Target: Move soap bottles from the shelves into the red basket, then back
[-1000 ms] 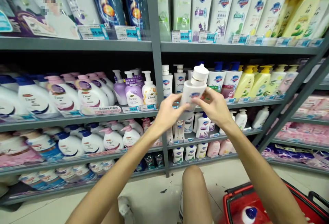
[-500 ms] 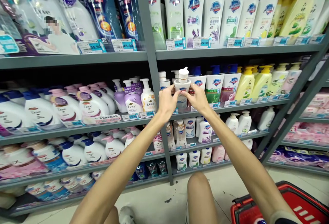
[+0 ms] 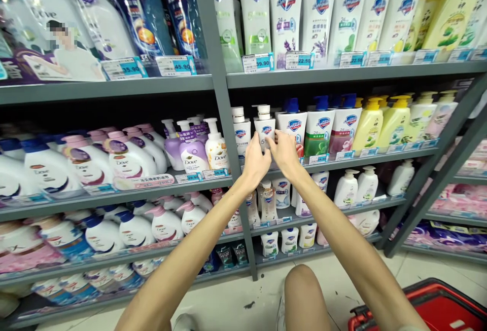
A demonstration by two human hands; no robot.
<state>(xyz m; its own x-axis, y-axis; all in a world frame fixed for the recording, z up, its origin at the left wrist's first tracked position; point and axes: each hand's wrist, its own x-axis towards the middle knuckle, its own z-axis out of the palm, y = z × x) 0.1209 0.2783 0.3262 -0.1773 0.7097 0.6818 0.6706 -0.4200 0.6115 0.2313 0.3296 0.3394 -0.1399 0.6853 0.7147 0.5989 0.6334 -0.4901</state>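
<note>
A white Safeguard pump bottle (image 3: pixel 264 127) stands upright at the middle shelf, between my hands. My left hand (image 3: pixel 256 161) is closed at the bottle's lower left side, with the thumb in front. At its right side is my right hand (image 3: pixel 283 151), fingers curled against the bottle. My hands cover the bottle's lower part, so I cannot tell whether its base rests on the shelf. A similar white pump bottle (image 3: pixel 241 136) stands just left of it. On the right is a white Safeguard bottle with a blue cap (image 3: pixel 292 120), close behind my right hand.
A grey shelf upright (image 3: pixel 221 62) rises left of my hands. The upper shelf edge (image 3: pixel 327 73) runs above them. Green (image 3: pixel 318 133) and yellow bottles (image 3: pixel 367 125) line the shelf rightward, Dove pump bottles (image 3: pixel 192 151) leftward. A red basket (image 3: pixel 437 300) sits on the floor at lower right.
The pump bottle has moved away from me, back into the row on the middle shelf, and now stands more upright. Both hands moved with it and sit lower on its sides.
</note>
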